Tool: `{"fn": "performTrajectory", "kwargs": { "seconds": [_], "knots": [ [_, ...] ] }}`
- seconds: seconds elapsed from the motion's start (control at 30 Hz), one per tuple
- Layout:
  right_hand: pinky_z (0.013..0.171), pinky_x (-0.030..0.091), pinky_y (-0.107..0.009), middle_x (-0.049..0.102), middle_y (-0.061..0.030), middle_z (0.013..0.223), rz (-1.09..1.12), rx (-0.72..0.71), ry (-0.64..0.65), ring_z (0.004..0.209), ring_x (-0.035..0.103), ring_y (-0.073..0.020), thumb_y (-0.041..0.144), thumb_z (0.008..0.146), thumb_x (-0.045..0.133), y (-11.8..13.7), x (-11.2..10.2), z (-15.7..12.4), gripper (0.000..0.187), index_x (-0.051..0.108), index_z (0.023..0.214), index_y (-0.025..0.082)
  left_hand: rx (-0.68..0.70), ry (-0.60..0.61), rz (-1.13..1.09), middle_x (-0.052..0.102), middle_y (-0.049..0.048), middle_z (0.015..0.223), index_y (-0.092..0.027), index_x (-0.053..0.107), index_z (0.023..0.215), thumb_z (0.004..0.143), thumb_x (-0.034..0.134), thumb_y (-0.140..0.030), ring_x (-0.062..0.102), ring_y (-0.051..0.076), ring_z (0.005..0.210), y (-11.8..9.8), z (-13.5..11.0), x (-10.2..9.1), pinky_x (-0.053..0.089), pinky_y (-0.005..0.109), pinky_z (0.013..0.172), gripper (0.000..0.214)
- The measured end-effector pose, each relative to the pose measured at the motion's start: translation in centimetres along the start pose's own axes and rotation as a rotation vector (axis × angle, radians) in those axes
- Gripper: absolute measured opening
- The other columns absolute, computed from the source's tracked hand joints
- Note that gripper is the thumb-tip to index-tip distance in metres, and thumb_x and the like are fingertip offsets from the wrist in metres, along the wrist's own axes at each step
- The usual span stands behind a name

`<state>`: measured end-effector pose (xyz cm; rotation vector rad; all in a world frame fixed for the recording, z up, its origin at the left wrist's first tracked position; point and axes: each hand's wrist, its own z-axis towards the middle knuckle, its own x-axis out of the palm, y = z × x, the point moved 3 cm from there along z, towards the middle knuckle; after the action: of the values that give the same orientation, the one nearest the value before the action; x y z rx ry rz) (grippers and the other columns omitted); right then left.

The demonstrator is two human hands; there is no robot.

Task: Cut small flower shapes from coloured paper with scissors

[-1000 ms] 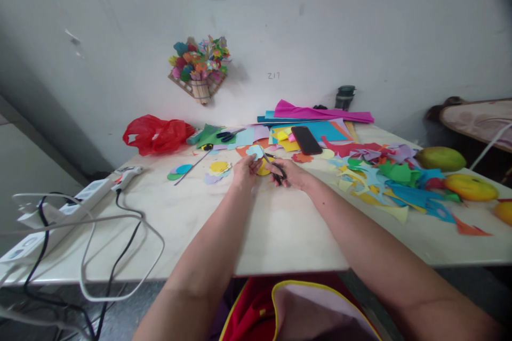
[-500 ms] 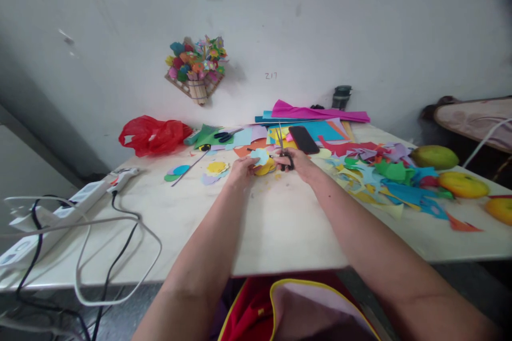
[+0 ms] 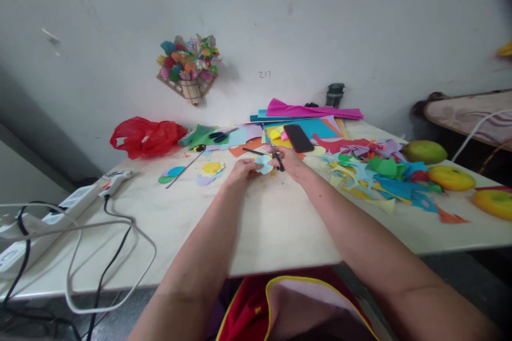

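Left hand (image 3: 242, 170) pinching a light-blue paper flower (image 3: 264, 164) by its left edge, over the white table (image 3: 280, 224), between my two hands. Right hand (image 3: 289, 163) closed round black-handled scissors (image 3: 280, 163), blades pointing away from me toward the wall; can't tell if my right fingertips touch the flower too. Black pen (image 3: 253, 151) just beyond the flower, smartphone (image 3: 298, 138) beyond my right hand. Yellow paper flower (image 3: 213, 168) left of my left hand; coloured paper scraps (image 3: 388, 168) heaped at right, beside mangoes (image 3: 451, 177).
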<state>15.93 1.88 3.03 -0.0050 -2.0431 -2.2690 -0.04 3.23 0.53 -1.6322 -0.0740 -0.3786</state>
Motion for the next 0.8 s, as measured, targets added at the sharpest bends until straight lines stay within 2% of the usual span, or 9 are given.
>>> {"fn": "performTrajectory", "kwargs": {
  "seconds": [0.13, 0.27, 0.57, 0.7, 0.8],
  "knots": [
    [0.054, 0.043, -0.022, 0.055, 0.0079, 0.055, 0.038, 0.015, -0.087, 0.053, 0.052, -0.0093, 0.017, 0.048, 0.079, -0.1, 0.4, 0.0, 0.040, 0.060, 0.083, 0.018, 0.037, -0.046, -0.051, 0.066, 0.0050, 0.062, -0.014, 0.060, 0.057, 0.052, 0.080, -0.009, 0.063, 0.017, 0.059, -0.1, 0.1, 0.2, 0.053, 0.031, 0.066, 0.021],
    [0.049, 0.042, -0.022, 0.053, 0.0085, 0.054, 0.045, 0.031, -0.140, 0.049, 0.051, -0.0088, 0.020, 0.052, 0.078, -0.3, 0.9, -0.1, 0.038, 0.059, 0.084, 0.019, 0.078, -0.059, -0.075, 0.061, 0.0024, 0.055, -0.015, 0.055, 0.052, 0.055, 0.078, -0.010, 0.058, 0.014, 0.053, 0.1, 0.4, 0.2, 0.050, 0.027, 0.059, 0.024],
    [0.039, 0.035, -0.019, 0.059, 0.0050, 0.058, 0.027, 0.059, -0.134, 0.045, 0.055, -0.0095, 0.019, 0.058, 0.080, -0.2, 1.4, -0.7, 0.035, 0.056, 0.083, 0.019, 0.119, -0.092, -0.156, 0.065, 0.0047, 0.061, -0.014, 0.059, 0.059, 0.057, 0.076, -0.008, 0.063, 0.015, 0.057, 0.0, 0.7, -0.3, 0.052, 0.027, 0.061, 0.018],
    [0.034, 0.028, -0.018, 0.058, 0.0034, 0.052, -0.068, 0.079, -0.064, 0.040, 0.054, -0.0096, 0.023, 0.066, 0.081, 0.1, 0.5, -0.7, 0.029, 0.057, 0.080, 0.017, 0.122, -0.200, -0.274, 0.067, 0.0039, 0.065, -0.014, 0.060, 0.063, 0.056, 0.076, -0.005, 0.065, 0.016, 0.060, -0.3, 0.9, -1.2, 0.054, 0.027, 0.063, 0.020],
    [0.032, 0.026, -0.017, 0.059, 0.0016, 0.051, -0.205, 0.098, 0.083, 0.038, 0.053, -0.0087, 0.029, 0.071, 0.079, 0.2, -0.1, -0.6, 0.026, 0.057, 0.076, 0.016, 0.132, -0.281, -0.331, 0.068, 0.0036, 0.065, -0.015, 0.060, 0.067, 0.059, 0.073, -0.005, 0.067, 0.016, 0.063, -0.7, 1.0, -1.9, 0.055, 0.027, 0.065, 0.018]
  ]
}}
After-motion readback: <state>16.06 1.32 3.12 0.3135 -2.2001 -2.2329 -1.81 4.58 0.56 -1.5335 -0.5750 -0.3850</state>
